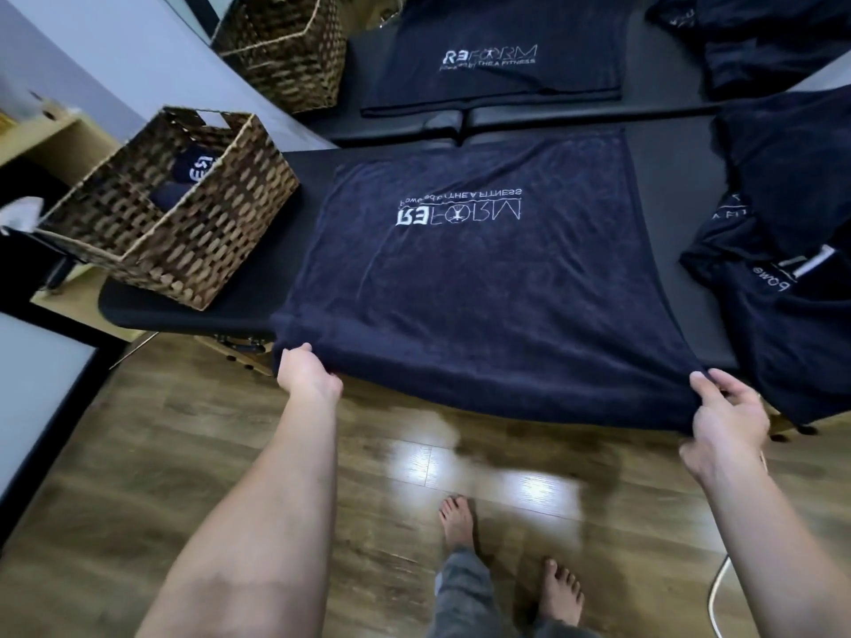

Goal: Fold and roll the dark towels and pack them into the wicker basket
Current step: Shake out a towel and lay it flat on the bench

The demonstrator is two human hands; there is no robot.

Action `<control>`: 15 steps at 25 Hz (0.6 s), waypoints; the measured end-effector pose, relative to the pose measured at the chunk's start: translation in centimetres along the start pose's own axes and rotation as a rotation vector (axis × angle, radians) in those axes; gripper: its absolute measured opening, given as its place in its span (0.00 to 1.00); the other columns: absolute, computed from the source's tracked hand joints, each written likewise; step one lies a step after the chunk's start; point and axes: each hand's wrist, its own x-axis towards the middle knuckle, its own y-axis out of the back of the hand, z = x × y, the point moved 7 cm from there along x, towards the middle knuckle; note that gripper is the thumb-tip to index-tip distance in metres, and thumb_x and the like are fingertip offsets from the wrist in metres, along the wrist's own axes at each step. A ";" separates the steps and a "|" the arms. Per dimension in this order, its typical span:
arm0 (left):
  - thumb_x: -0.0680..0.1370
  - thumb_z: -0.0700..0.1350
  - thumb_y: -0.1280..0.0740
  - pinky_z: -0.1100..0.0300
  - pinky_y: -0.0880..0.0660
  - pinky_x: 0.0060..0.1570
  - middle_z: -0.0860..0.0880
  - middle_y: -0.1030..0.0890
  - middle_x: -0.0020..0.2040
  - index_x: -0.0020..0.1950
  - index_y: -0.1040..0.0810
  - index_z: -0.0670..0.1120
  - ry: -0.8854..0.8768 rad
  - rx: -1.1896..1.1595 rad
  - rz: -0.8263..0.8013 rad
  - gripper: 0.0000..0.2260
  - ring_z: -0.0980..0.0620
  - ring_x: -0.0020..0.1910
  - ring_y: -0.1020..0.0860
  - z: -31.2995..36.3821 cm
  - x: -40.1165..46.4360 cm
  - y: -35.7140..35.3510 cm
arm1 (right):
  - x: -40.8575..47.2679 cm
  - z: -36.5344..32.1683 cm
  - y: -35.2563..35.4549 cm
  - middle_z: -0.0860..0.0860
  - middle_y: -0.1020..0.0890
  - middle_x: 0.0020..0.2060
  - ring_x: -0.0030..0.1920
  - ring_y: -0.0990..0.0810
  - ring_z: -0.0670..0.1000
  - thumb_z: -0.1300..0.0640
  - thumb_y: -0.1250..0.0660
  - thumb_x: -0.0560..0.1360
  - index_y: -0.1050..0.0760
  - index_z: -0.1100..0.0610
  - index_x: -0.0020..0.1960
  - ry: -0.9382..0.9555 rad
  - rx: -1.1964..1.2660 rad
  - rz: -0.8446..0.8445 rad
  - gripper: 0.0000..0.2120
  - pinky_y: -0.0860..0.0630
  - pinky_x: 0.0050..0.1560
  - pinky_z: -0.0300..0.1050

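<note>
A dark navy towel [465,287] with a white logo lies spread flat on the black padded bench [184,315], its near edge hanging over the bench's front. My left hand [307,375] grips the towel's near left corner. My right hand [727,416] grips the near right corner. The wicker basket [184,250] stands on the bench's left end and holds rolled dark towels [193,170].
A heap of loose dark towels [783,250] lies on the bench's right side. A mirror behind the bench reflects the towel and basket [285,52]. Wooden floor and my bare feet [506,559] are below. A light wooden shelf [55,135] stands at left.
</note>
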 end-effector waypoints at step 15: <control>0.85 0.46 0.43 0.50 0.25 0.59 0.48 0.29 0.74 0.78 0.33 0.48 -0.145 0.195 0.030 0.20 0.46 0.67 0.25 3.0 -2.0 -3.5 | 0.3 -0.1 -0.9 0.49 0.17 0.53 0.56 0.19 0.52 0.58 0.28 0.76 0.20 0.45 0.48 -0.017 0.062 -0.021 0.07 0.22 0.60 0.52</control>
